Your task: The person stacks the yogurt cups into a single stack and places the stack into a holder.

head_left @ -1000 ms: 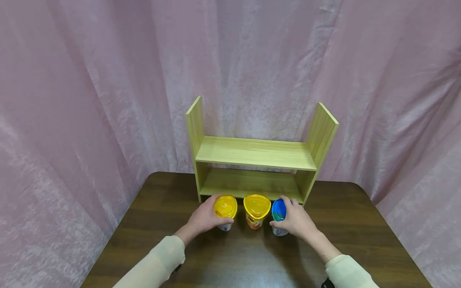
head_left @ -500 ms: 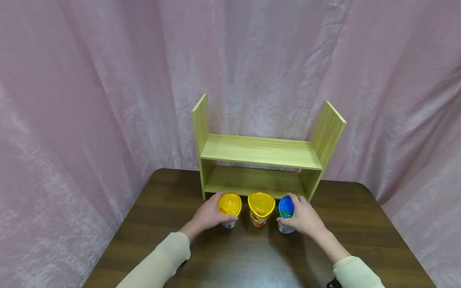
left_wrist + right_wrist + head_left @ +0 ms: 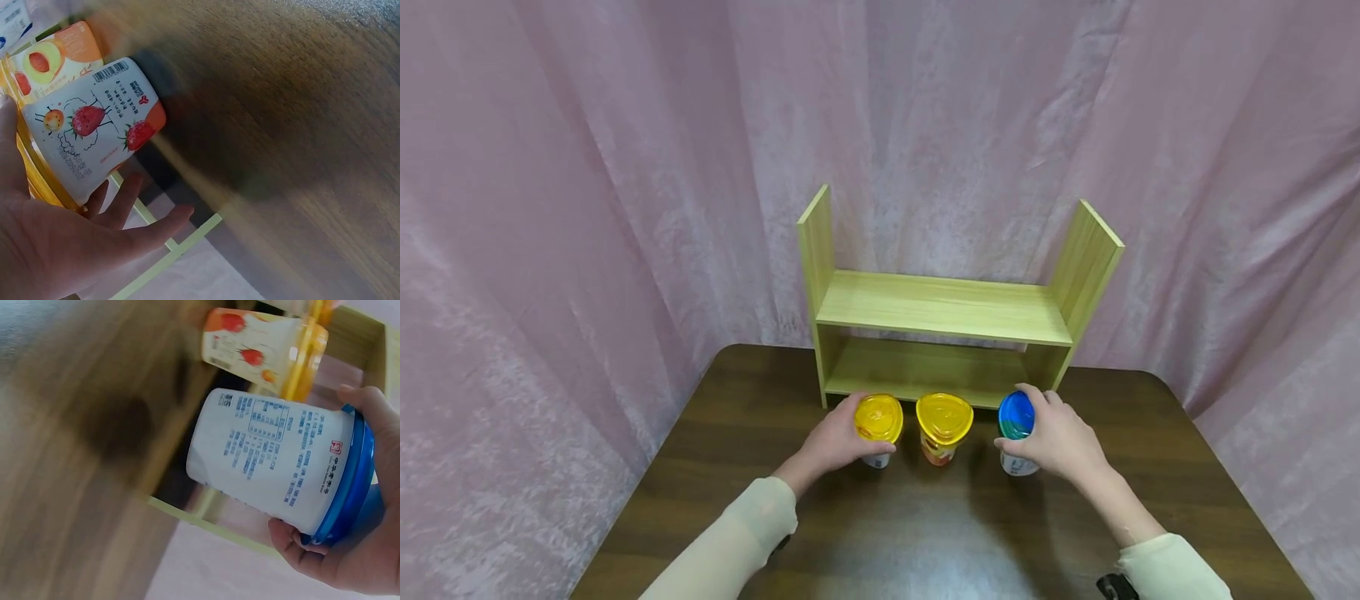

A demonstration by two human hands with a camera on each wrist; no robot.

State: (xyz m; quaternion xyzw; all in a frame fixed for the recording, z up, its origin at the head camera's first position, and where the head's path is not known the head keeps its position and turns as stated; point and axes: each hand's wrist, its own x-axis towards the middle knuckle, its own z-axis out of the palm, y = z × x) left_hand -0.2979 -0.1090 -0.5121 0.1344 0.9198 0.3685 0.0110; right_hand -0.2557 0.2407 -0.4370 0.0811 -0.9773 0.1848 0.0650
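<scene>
Left hand grips the strawberry yogurt cup from its left side, cup upright on the bench. Right hand grips the blue-lidded cup from the right, its base clear of the bench. An orange yogurt cup stands between them.

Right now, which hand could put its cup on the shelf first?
Probably the right hand: it grips the blue-lidded cup, seemingly raised off the table. The left hand holds a yellow-lidded cup lower.

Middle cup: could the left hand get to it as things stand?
Probably yes. The middle cup stands right beside the yellow-lidded cup that the left hand grips, with nothing between them, but that hand is occupied and would have to let go first.
</scene>
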